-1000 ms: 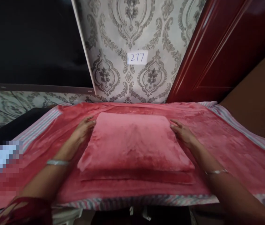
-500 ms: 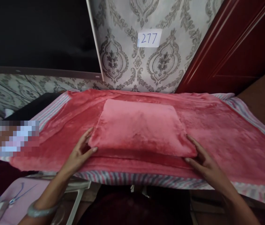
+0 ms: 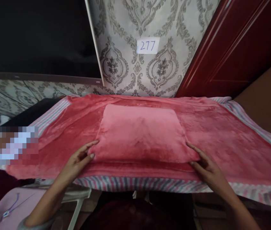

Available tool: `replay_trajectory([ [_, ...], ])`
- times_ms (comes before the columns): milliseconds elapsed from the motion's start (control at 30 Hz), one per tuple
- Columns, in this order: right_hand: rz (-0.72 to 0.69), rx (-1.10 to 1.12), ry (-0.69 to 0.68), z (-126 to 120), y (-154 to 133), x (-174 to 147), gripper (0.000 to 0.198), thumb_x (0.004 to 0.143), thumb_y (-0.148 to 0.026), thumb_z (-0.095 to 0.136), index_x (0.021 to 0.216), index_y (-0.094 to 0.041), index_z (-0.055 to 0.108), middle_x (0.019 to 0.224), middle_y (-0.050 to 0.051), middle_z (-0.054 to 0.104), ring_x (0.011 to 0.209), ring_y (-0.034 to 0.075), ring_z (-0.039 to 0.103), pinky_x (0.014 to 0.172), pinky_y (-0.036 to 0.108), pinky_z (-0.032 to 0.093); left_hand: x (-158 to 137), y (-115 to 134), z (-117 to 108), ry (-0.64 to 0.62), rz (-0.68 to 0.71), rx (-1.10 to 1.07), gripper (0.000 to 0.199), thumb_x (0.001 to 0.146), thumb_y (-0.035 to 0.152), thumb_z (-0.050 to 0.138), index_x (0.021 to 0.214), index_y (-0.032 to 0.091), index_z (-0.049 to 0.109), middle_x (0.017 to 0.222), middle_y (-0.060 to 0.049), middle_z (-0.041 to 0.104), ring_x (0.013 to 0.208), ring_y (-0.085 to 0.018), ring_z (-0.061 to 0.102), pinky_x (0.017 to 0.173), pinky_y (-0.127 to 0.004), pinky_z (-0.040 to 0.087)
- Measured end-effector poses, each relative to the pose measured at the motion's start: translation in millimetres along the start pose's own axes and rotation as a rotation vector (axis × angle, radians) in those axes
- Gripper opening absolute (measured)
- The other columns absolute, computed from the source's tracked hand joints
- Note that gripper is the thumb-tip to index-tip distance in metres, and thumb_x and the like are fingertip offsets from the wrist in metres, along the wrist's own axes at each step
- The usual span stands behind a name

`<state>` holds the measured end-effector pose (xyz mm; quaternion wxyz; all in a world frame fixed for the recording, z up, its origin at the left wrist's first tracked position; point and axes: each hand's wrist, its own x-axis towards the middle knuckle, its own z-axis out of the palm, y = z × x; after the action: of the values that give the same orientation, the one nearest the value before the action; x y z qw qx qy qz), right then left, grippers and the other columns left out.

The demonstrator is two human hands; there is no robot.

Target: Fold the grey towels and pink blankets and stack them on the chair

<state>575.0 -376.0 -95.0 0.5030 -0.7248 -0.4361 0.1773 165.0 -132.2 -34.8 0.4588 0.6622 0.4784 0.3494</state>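
Observation:
A flat, rectangular pink plush cushion cover [image 3: 141, 134] lies in the middle of a larger red-pink plush blanket [image 3: 221, 143]. At its near left corner, my left hand [image 3: 79, 159] has the thumb in front and the fingers along the side edge, with the corner between them. My right hand [image 3: 206, 164] holds the near right corner the same way, fingers at the side and thumb at the front edge. The cover's near edge stands slightly off the blanket, with a darker fold beneath it.
The blanket's striped border [image 3: 135, 183] hangs over the near table edge. A dark screen [image 3: 37, 38] stands at the back left, by a patterned wall with a paper [image 3: 148, 45] marked 277. Red wood panelling [image 3: 221, 57] is at the right; a pink stool [image 3: 18, 204] at the lower left.
The view has shifted slightly. My left fingers have moved a little closer in on the cover's left edge; both hands stay at its near corners.

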Motion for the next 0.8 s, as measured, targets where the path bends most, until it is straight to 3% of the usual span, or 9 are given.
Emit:
replay_trajectory([
  [100,-0.023,-0.047,-0.024,-7.2,2.8,-2.1,0.063,0.084,-0.055,0.066,0.142,-0.031,0.058,0.147,0.007,0.056,0.137,0.031,0.049,0.118,0.049,0.035,2.7,-6.0,-9.3,-0.092,0.02,0.055,0.057,0.066,0.056,0.079,0.113,0.026,0.076,0.109,-0.009,0.076,0.099,-0.028,0.067,0.082,-0.033,0.054],
  [200,-0.094,-0.172,0.068,-18.6,-3.4,0.7,0.06,0.088,-0.057,0.061,0.141,-0.029,0.059,0.137,0.009,0.063,0.126,0.031,0.058,0.108,0.049,0.046,8.8,-4.7,-15.9,-0.031,0.117,0.194,0.056,0.076,0.062,0.068,0.114,0.022,0.073,0.11,-0.01,0.075,0.096,-0.027,0.069,0.086,-0.037,0.055],
  [333,-0.317,-0.396,0.298,-7.7,-34.4,22.0,0.054,0.097,-0.054,0.046,0.144,-0.028,0.055,0.141,0.011,0.058,0.131,0.03,0.053,0.111,0.054,0.041,17.3,20.5,4.7,0.137,0.483,0.491,0.056,0.09,0.058,0.052,0.128,0.02,0.064,0.128,-0.013,0.069,0.121,-0.03,0.062,0.108,-0.048,0.046],
  [433,-0.498,-0.514,0.157,28.5,-68.5,48.5,0.057,0.101,-0.052,0.038,0.152,-0.027,0.044,0.155,0.012,0.045,0.144,0.029,0.04,0.117,0.056,0.032,24.7,46.9,43.4,-0.054,0.732,0.708,0.064,0.096,0.055,0.043,0.147,0.017,0.049,0.154,-0.016,0.049,0.145,-0.03,0.042,0.119,-0.051,0.034],
  [533,-0.523,-0.659,-0.012,70.0,-89.2,69.6,0.063,0.1,-0.054,0.039,0.156,-0.026,0.038,0.165,0.012,0.027,0.153,0.032,0.02,0.12,0.058,0.026,36.1,56.8,78.3,-0.241,0.792,0.903,0.074,0.096,0.057,0.044,0.156,0.015,0.035,0.163,-0.019,0.031,0.153,-0.032,0.026,0.122,-0.055,0.026],
  [667,-0.419,-0.809,-0.176,102.3,-79.0,76.7,0.066,0.096,-0.056,0.049,0.156,-0.03,0.037,0.167,0.011,0.021,0.154,0.037,0.013,0.118,0.065,0.022,50.8,33.3,92.7,-0.33,0.737,1.041,0.078,0.092,0.063,0.049,0.157,0.021,0.035,0.164,-0.02,0.028,0.153,-0.038,0.023,0.119,-0.065,0.022],
  [800,-0.407,-0.827,-0.199,108.7,-58.5,72.1,0.066,0.097,-0.053,0.05,0.158,-0.033,0.033,0.168,0.007,0.017,0.155,0.035,0.009,0.12,0.063,0.02,55.1,2.1,90.5,-0.288,0.757,1.043,0.077,0.093,0.062,0.049,0.159,0.028,0.03,0.167,-0.018,0.022,0.153,-0.039,0.021,0.118,-0.066,0.021],
])
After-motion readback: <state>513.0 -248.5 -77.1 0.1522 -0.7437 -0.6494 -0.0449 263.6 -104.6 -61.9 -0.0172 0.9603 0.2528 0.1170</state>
